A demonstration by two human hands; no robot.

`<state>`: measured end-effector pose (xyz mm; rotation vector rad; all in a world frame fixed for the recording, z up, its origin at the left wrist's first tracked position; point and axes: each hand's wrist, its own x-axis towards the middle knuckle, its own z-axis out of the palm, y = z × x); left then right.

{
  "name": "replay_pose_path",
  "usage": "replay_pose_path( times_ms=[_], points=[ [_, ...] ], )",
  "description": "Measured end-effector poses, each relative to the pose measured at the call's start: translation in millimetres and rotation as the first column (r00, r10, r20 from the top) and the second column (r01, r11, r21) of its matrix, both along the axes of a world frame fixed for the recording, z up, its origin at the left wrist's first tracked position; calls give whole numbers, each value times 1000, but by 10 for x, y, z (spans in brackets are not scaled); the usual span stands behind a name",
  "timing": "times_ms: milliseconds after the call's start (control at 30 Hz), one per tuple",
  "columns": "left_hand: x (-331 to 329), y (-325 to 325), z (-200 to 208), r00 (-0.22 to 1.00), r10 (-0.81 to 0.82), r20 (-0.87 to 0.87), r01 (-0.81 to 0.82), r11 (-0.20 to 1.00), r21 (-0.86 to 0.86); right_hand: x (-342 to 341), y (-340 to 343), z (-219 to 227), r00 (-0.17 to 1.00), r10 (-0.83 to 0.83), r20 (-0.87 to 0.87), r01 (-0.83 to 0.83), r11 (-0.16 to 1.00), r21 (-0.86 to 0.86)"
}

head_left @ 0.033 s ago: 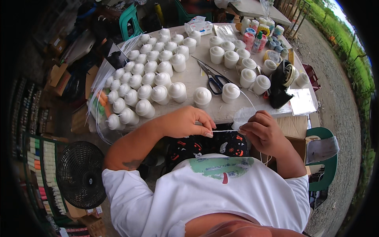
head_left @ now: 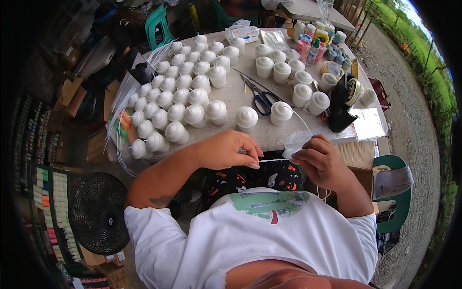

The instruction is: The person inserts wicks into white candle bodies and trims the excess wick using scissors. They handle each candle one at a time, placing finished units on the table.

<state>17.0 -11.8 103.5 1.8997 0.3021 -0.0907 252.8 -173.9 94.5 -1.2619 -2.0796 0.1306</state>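
Observation:
Between my two hands a white wick cord is stretched taut, just off the table's near edge. My left hand pinches one end between thumb and fingers. My right hand has its fingers closed on the cord at the other side. From there the cord arches up to the top of a white candle standing near the front of the table. Another white candle stands to its left. Behind them lie scissors with dark blue handles, blades pointing away to the left.
Many white dome-topped candles crowd the table's left half; more stand at right. A black tape dispenser sits at the right edge, near coloured jars. A black fan is at lower left, a green chair at right.

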Motion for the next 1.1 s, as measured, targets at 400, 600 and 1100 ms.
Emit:
replay_pose_path(
  times_ms=[400,600,1100],
  points=[
    [-106,-192,-150,865,-103,491,-377,512,772,6,31,-139,974,-54,-221,5,976,-220],
    [-190,-308,-184,796,-138,590,-475,462,749,-17,0,-205,918,-45,-394,-74,956,-283],
    [472,222,-1321,651,456,607,-758,435,485,24,-128,-144,908,-264,-325,247,965,-94]
  ],
)
